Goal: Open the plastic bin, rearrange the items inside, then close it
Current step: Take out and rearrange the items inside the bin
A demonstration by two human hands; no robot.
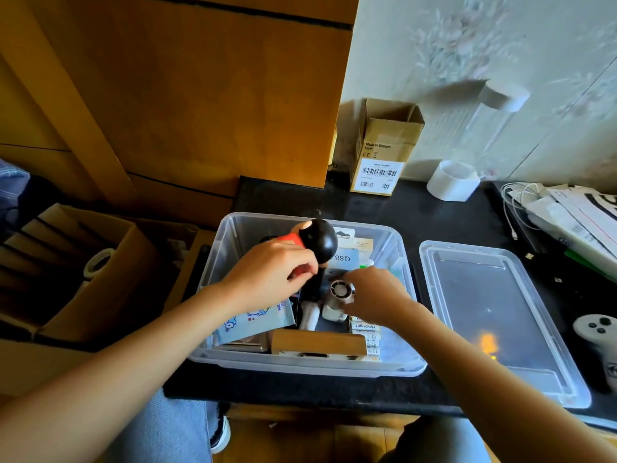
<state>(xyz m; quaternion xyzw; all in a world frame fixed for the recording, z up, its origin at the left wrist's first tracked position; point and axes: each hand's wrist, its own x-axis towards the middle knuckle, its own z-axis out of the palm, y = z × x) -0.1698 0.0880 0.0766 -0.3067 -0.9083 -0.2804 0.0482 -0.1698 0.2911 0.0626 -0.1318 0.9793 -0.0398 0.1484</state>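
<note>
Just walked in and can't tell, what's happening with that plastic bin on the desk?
A person is sorting through the open clear plastic bin on the black desk. Its lid lies flat to the right of it. The left hand holds a figure with a black round head above the contents, while the right hand pinches a small beige handheld fan inside the bin. Packets and small boxes fill the rest.

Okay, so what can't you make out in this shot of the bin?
Head view only:
- Toy figure: body hidden by left hand.
- Right hand fingers: curled out of sight behind the small fan.
- Game controller: cut off by right edge.
- Bin floor: covered by items.
</note>
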